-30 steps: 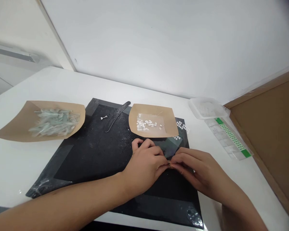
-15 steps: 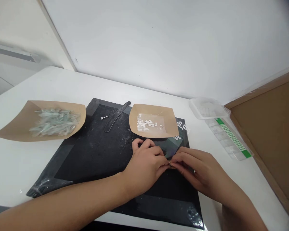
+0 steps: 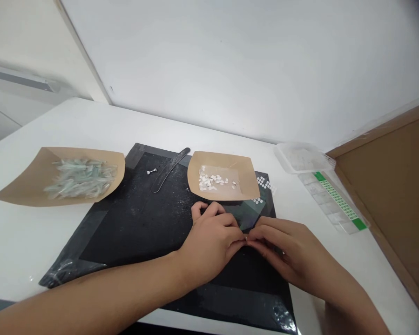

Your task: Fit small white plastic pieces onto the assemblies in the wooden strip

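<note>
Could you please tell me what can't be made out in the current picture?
- Item between the left hand and right hand: head view, mostly covered by fingertips.
- Contents of the clear plastic tub: head view, too blurred.
- Print on the green-and-white strip: head view, too small.

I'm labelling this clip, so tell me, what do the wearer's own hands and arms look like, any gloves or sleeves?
The left hand and right hand are gloveless. The left forearm and right forearm show no sleeves, watch or bracelet. Some fingers are partly hidden, so I can't rule out rings.
</note>
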A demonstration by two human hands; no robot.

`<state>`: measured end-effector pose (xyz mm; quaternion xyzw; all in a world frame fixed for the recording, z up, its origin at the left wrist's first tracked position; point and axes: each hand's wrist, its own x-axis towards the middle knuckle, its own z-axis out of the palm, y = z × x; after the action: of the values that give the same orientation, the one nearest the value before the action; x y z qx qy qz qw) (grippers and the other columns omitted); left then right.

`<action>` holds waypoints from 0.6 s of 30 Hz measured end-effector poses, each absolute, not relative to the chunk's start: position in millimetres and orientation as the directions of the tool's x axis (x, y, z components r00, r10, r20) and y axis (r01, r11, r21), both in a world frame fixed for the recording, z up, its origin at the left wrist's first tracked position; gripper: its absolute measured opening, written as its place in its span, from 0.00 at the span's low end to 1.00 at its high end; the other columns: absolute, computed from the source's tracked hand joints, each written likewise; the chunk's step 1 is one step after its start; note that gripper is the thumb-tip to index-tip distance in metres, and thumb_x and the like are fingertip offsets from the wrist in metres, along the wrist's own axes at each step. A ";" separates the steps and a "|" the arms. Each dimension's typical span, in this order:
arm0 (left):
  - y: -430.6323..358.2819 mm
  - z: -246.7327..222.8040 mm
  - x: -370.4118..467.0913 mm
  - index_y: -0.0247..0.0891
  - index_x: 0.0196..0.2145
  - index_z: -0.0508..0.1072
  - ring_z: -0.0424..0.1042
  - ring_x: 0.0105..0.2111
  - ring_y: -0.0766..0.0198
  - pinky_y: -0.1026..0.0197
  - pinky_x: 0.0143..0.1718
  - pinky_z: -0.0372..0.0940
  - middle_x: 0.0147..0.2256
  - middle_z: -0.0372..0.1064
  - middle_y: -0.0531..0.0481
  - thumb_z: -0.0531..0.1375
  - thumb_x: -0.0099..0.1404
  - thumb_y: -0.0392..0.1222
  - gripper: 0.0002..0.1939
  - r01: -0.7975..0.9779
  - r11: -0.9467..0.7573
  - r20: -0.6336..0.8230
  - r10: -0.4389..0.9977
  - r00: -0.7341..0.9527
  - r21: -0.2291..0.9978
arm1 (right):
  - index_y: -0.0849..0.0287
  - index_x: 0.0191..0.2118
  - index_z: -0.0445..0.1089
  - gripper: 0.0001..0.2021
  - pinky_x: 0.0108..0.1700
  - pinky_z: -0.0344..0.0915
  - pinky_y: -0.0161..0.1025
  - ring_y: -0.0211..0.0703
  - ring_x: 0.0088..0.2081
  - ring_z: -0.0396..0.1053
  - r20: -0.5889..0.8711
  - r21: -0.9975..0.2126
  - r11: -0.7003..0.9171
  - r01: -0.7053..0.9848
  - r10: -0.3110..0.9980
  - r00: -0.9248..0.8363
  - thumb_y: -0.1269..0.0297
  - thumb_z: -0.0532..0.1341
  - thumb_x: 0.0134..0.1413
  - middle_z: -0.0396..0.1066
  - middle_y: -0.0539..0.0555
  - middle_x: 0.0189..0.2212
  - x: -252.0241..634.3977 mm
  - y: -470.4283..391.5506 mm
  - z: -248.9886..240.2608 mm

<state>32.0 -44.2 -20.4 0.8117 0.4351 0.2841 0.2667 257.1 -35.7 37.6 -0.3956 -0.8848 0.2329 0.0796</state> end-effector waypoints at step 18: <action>-44.4 -20.4 34.0 0.50 0.35 0.83 0.68 0.45 0.56 0.43 0.49 0.47 0.36 0.81 0.58 0.70 0.70 0.44 0.04 0.557 -0.457 0.226 0.872 0.434 0.693 | 0.53 0.41 0.77 0.08 0.33 0.58 0.36 0.38 0.31 0.68 0.038 -0.459 0.644 0.612 0.702 -0.711 0.63 0.60 0.73 0.72 0.49 0.30 258.4 -34.9 40.1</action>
<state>34.0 -44.4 -20.4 0.8025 0.4452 0.2911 0.2704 258.4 -34.9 40.1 -0.3648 -0.9004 0.2115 0.1070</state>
